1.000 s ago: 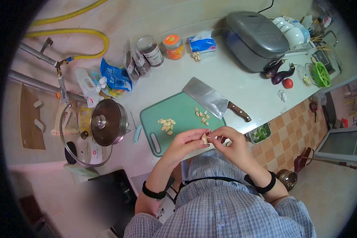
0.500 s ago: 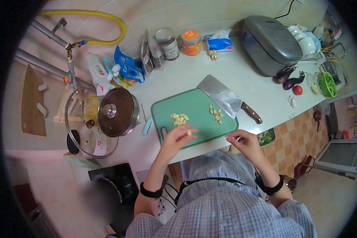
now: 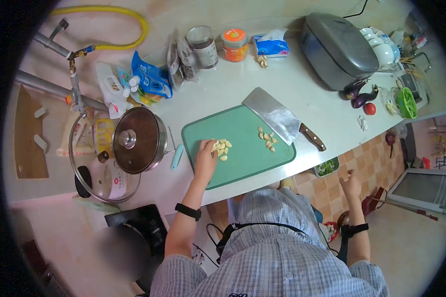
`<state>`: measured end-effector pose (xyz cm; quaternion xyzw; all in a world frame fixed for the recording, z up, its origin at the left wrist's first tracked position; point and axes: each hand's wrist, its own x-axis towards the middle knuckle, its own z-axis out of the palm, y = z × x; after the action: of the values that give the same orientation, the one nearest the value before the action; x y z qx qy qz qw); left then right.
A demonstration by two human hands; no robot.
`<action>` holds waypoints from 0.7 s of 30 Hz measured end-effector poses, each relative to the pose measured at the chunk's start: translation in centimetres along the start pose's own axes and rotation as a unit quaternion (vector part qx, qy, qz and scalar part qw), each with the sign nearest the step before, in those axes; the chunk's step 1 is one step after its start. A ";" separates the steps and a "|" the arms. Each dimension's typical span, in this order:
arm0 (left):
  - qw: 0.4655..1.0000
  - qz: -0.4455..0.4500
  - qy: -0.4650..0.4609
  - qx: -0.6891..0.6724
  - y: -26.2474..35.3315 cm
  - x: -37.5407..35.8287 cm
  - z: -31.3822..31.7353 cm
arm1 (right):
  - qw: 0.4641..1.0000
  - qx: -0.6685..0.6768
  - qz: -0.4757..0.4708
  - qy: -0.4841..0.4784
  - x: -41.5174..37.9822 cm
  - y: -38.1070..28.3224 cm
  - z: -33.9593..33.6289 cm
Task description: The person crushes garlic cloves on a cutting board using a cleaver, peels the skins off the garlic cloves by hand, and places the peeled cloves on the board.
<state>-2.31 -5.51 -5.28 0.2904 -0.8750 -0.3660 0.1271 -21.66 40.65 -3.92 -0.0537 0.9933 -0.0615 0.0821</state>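
My left hand is at the left end of the green cutting board, its fingers closed around a garlic clove at the edge of a pile of peeled garlic cloves. The clove is largely covered by the fingers. My right hand is out past the counter's front edge, above the tiled floor, with fingers apart and nothing visible in it. Unpeeled-looking garlic cloves lie on the board's right side. A cleaver rests across the board's upper right edge, its brown handle pointing right.
A lidded pot and a glass lid stand left of the board. Along the wall are jars, a tissue pack and a grey appliance. Eggplants, a tomato and a green basket sit far right.
My left hand has moved left and up to the peeled pile with the clove. My right hand has swung right, away from the board's edge, and its fingers have opened.
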 end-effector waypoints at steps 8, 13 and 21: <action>0.999 0.040 -0.018 0.023 -0.2 0.5 0.0 | 0.998 0.023 0.059 -0.017 3.0 7.4 0.6; 0.996 0.072 0.003 0.050 2.5 1.1 1.3 | 0.994 0.086 0.054 0.042 2.6 7.6 1.4; 0.998 0.049 -0.033 0.023 7.2 2.9 10.0 | 0.970 0.228 0.034 -0.073 2.2 8.2 3.6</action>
<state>-11.99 2.45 -7.04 0.2372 -0.9001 -0.3488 0.1094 -24.03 48.10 -8.88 -0.0043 0.9456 -0.2798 0.1661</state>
